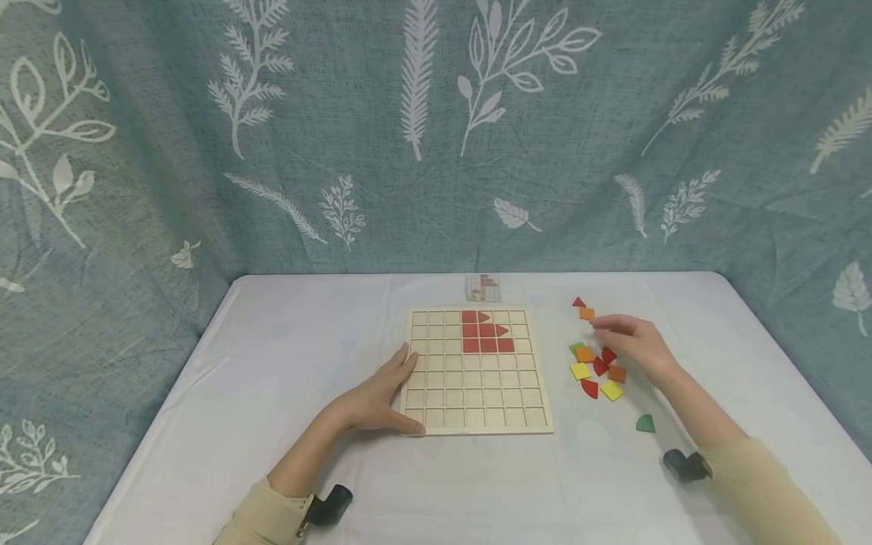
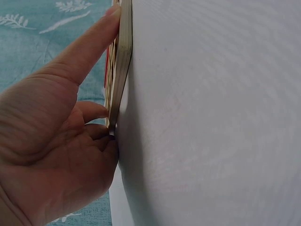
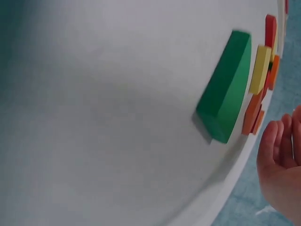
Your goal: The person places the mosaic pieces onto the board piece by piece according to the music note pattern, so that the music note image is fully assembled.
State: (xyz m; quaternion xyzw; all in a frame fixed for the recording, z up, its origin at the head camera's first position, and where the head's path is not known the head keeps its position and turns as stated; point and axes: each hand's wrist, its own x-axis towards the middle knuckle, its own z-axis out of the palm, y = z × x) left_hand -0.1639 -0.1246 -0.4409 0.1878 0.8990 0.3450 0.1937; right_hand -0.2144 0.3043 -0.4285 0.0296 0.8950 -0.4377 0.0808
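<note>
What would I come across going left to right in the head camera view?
Left sleeve, left hand, gridded wooden board, loose red triangle, right hand, right sleeve.

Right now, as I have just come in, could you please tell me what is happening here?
A person's left hand touches the left side of a gridded board, on which red pieces sit. Their right hand is at an orange square; I cannot tell whether it is gripped. More loose pieces lie right of the board.

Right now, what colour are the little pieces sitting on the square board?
The pieces on the board are red; the head view shows them best.
</note>
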